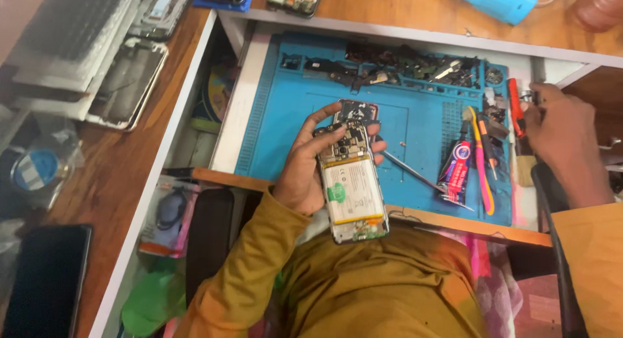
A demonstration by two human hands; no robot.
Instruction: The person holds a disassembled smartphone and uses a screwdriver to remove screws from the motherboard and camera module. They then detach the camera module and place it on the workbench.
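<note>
Mustard-yellow sleeves are filling the bottom of the view, nearest the camera. Above them the left hand is holding an opened smartphone with its back cover off, white battery and circuit board showing; the fingers are wrapping around the phone's top end and left edge, so this grip is closed on it, just over the near edge of a blue repair mat. The right hand is reaching to the mat's right edge, its grip curling around a small tool I cannot make out, beside a red-handled screwdriver. A glue tube, tweezers and loose phone parts are lying on the mat. Another phone is resting on the wooden table at left.
</note>
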